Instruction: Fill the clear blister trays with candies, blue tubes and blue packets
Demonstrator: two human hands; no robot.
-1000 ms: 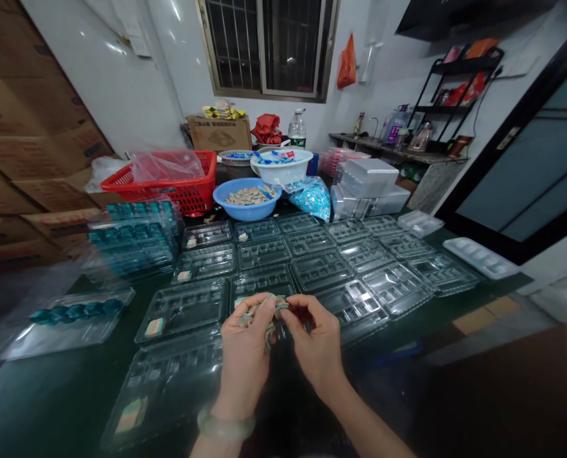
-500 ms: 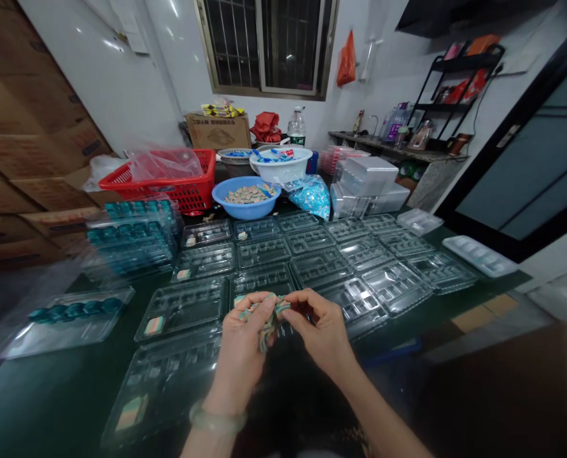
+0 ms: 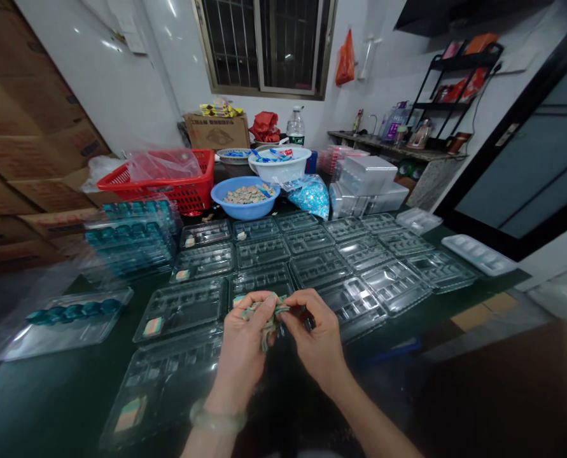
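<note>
My left hand [image 3: 249,331] is closed round a bunch of small flat pieces [image 3: 268,332], striped in pastel green, peach and cream; their exact kind is not clear. The thumb and fingers of my right hand [image 3: 315,324] pinch at the right edge of the same bunch. Beneath and around both hands lie clear plastic trays [image 3: 188,305] with moulded compartments, set out in rows. A similar striped block [image 3: 153,326] sits in the lower left compartment of one tray, and another striped block [image 3: 130,413] in the nearest tray.
Behind the trays stand a blue bowl [image 3: 233,208] of small pieces, a white basin [image 3: 283,170], a red basket [image 3: 159,184] and a bag of blue bits [image 3: 312,197]. Packs of teal parts [image 3: 130,235] are stacked at left. Clear boxes [image 3: 369,175] stand at back right.
My right hand's fingertips have shifted slightly left and down along the bunch of pieces. My left hand keeps its hold in nearly the same place.
</note>
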